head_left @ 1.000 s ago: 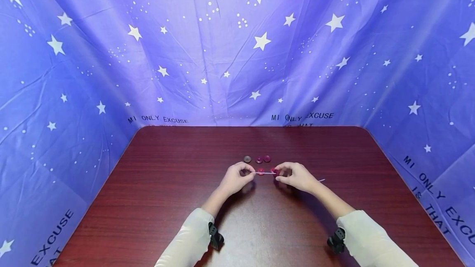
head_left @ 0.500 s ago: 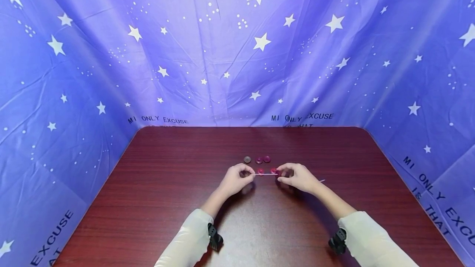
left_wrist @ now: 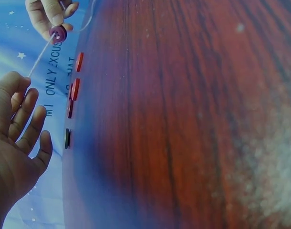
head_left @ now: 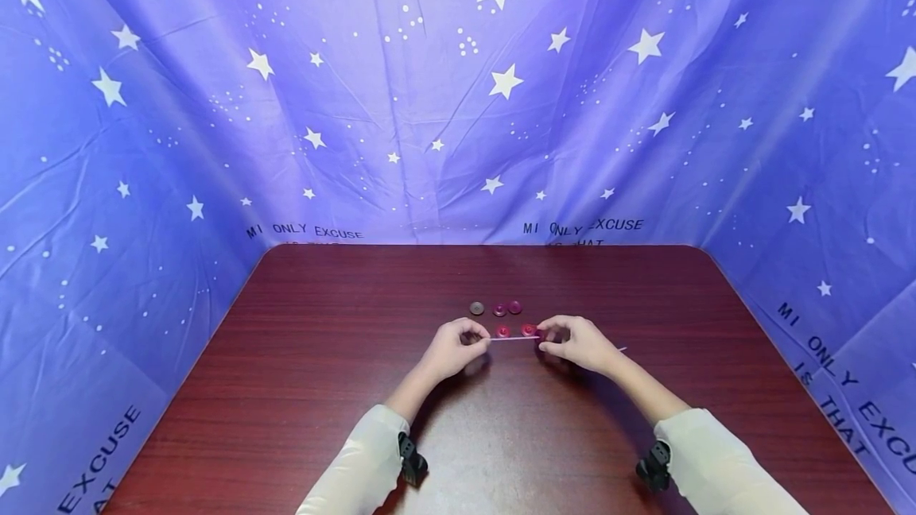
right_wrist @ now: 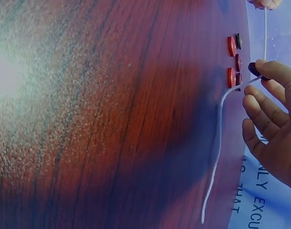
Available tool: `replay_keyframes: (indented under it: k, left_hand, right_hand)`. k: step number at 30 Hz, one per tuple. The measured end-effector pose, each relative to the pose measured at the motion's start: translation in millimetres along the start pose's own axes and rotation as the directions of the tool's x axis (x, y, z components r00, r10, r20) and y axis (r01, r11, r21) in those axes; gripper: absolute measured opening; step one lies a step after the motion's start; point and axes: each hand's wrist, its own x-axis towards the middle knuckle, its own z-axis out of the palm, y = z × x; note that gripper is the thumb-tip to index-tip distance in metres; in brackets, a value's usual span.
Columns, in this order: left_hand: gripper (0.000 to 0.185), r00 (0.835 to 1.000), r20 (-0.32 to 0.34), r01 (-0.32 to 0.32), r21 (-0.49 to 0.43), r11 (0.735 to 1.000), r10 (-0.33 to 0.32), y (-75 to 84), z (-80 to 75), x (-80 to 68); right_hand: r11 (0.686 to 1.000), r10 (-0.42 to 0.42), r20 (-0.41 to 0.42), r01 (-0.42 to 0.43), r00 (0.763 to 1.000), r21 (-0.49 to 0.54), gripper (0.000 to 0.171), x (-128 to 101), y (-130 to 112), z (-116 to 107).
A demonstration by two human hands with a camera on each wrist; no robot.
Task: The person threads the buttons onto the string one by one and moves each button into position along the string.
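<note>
A white string (head_left: pixel 512 338) runs taut between my two hands in the head view. My left hand (head_left: pixel 456 346) pinches one end of it between thumb and index finger. With thumb and index finger, my right hand (head_left: pixel 576 342) grips a dark purple-red button (left_wrist: pixel 58 34), and the string passes through it. Beyond the button, the string's tail (right_wrist: pixel 218 143) hangs down past the right hand in the right wrist view. Just behind the stretched string lie two red buttons, a left one (head_left: pixel 503 331) and a right one (head_left: pixel 528 330).
Farther back on the brown table (head_left: pixel 343 324) lie a grey-brown button (head_left: pixel 476 308) and two dark red buttons, one (head_left: pixel 499 309) close beside the other (head_left: pixel 515 307). A blue-purple curtain with stars (head_left: pixel 444 102) surrounds the table's back and sides.
My right hand has slid slightly rightward with the button, so the span of string between my hands is longer. The left hand has barely moved. The loose buttons lie where they were.
</note>
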Motion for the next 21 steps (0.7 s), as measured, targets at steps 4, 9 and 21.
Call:
replay_keyframes:
  k: [4,9,21]
  left_hand:
    - [0.004,0.999,0.015,0.035,0.003,0.999,-0.035,1.2,-0.1,0.1]
    - [0.004,0.999,0.019,0.037,0.006,0.999,-0.037,0.5,0.1,-0.3]
    - [0.005,0.999,0.021,0.043,0.009,0.999,-0.043,-1.6,-0.8,-1.2]
  right_hand:
    - [1.0,-0.006,-0.005,0.006,1.0,0.0,0.028,-0.6,1.0,-0.6]
    - [1.0,-0.004,-0.009,0.004,1.0,-0.015,0.028,-0.8,4.1,0.1]
    - [1.0,-0.018,-0.011,0.018,1.0,-0.021,0.03,-1.3,8.9,-0.8]
